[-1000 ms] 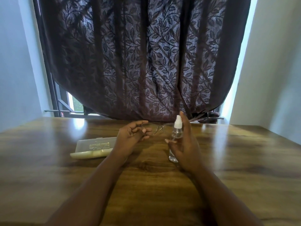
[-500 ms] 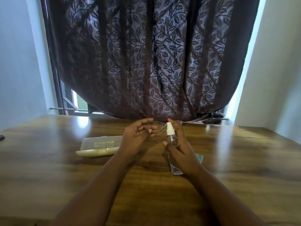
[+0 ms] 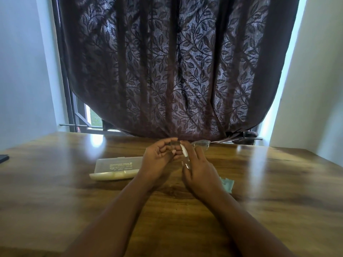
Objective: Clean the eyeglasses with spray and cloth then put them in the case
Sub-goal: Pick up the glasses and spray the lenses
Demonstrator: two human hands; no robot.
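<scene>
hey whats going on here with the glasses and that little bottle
A person at a wooden table is cleaning eyeglasses. The left hand holds the glasses up by one end, while the right hand grips a small clear spray bottle, its white nozzle tilted toward the lenses. The glasses case lies closed on the table to the left of the hands, and a corner of a greenish cloth shows from behind the right wrist, not yet picked up.

Glossy wooden table (image 3: 74, 210) — a closed case (image 3: 117, 166), a green cloth (image 3: 228, 184) on it.
</scene>
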